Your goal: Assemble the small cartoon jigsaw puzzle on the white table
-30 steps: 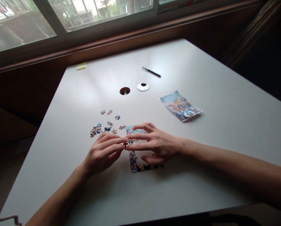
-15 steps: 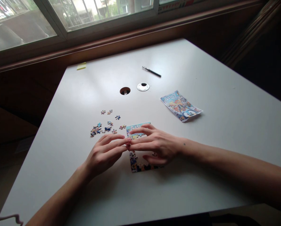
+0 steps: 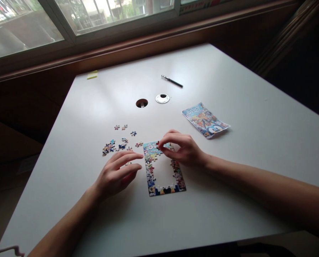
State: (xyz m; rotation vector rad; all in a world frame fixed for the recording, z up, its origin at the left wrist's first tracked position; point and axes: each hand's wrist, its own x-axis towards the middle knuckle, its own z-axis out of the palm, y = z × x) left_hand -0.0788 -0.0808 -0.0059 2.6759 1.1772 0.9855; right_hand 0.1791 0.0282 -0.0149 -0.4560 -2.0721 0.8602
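A jigsaw puzzle (image 3: 151, 191) lies flat in front of me, its border joined and its middle showing bare white. Over its upper right part, my right hand (image 3: 185, 148) pinches a small dark red puzzle piece (image 3: 158, 144) between thumb and fingertips. My left hand (image 3: 119, 171) hovers just left of the puzzle, fingers apart and holding nothing. Beyond the left hand, loose puzzle pieces (image 3: 108, 147) sit in a small heap, with several others scattered around it. The right hand hides part of the puzzle's top edge.
A creased picture sheet (image 3: 205, 120) rests to the right, beyond my right hand. Farther back are a black pen (image 3: 172, 81), a round metal cover (image 3: 162, 98) and a hole (image 3: 141, 103) in the white table (image 3: 242, 142). A yellow sticky pad (image 3: 92, 75) lies at the far left corner.
The hands were together over the puzzle's left side. My right hand has moved up and right with the red piece pinched; the left has shifted slightly, its fingers separated. More of the puzzle shows.
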